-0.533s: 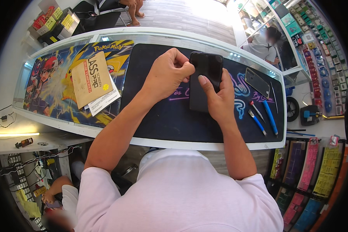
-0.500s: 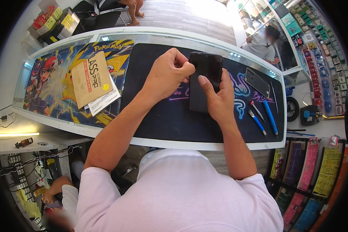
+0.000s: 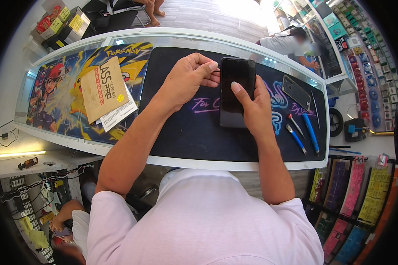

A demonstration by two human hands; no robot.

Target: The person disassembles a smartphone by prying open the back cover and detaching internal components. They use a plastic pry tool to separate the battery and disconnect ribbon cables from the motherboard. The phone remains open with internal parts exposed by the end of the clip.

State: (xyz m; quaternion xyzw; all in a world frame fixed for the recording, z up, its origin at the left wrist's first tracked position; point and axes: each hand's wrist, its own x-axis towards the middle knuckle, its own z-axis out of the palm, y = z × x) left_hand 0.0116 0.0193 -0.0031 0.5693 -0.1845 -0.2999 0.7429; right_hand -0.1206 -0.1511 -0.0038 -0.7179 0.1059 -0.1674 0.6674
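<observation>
My right hand (image 3: 256, 108) holds a black smartphone (image 3: 234, 70) upright above the dark mat (image 3: 181, 137), thumb on its screen. Just left of the phone's upper edge, my left hand (image 3: 192, 77) pinches something small and dark between thumb and forefinger, too tiny to make out. To the right on the mat lie a dark phone case or back panel (image 3: 296, 92), a thin metal tool (image 3: 315, 108), a red-capped tool (image 3: 295, 126) and two blue-handled tools (image 3: 310, 132).
A cartoon mat (image 3: 48, 92) with a cardboard envelope (image 3: 97, 92) and papers covers the counter's left half. A co-worker (image 3: 283, 46) leans at a display case upper right; another person (image 3: 64, 221) sits lower left; someone's legs (image 3: 150, 11) show beyond. Accessories (image 3: 358, 79) line the right wall.
My left hand has drawn a little leftward from the phone's edge, and the phone has shifted slightly right in my right hand. The co-worker at upper right has bent further forward.
</observation>
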